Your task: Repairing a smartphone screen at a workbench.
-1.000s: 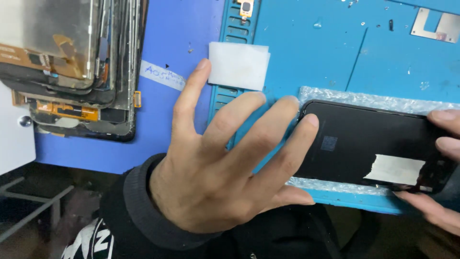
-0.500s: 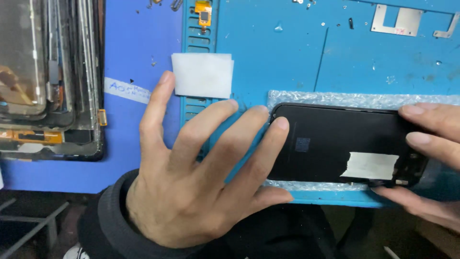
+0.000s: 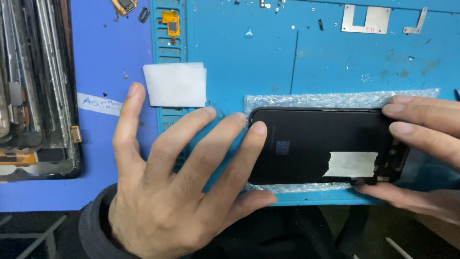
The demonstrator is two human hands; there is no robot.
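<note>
A black phone screen panel (image 3: 311,148) lies flat on a strip of bubble wrap (image 3: 335,100) on a blue work mat (image 3: 268,62). A piece of white tape (image 3: 352,164) sticks to the panel near its right end. My left hand (image 3: 182,187) is spread wide, its fingertips touching the panel's left edge and its thumb under the front edge. My right hand (image 3: 426,153) grips the panel's right end, fingers along the far edge and thumb at the near edge.
A folded white cloth (image 3: 175,85) lies on the mat left of the panel. A stack of old screen panels (image 3: 36,86) fills the far left. Small orange flex parts (image 3: 170,23) and metal plates (image 3: 366,20) lie at the back.
The view has shifted so the mat and panel sit lower and further left. My right hand has closed further over the panel's right end; my left hand stays spread at the left edge.
</note>
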